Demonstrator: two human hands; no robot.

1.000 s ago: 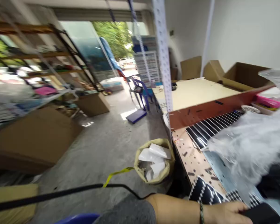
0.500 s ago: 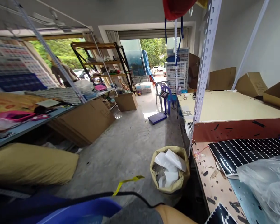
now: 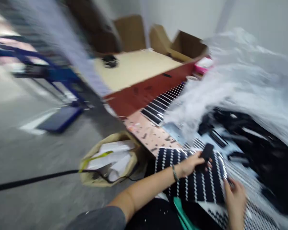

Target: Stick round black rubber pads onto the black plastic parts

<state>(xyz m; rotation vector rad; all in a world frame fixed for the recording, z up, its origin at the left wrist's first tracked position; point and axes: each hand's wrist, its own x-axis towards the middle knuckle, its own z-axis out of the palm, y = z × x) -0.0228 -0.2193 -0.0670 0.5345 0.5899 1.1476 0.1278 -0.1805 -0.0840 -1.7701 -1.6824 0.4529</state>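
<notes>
A sheet of black strips with wavy white gaps lies across my lap at the table's edge. Over its upper part my left hand is closed on a black flat piece. At the sheet's right edge my right hand has its fingers pinched together; a small dark thing shows at the fingertips, too blurred to name. More loose black pieces lie beyond the hands, beside a large clear plastic bag with black items near its mouth.
A sack-like bin holding white paper stands left of the table. Further off are a cream-topped raised board, cardboard boxes and a blue platform scale. A dark cord crosses at left.
My view has swung right and down from the room to the table. Both hands are now visible, with the black piece in the left one and the striped sheet under them.
</notes>
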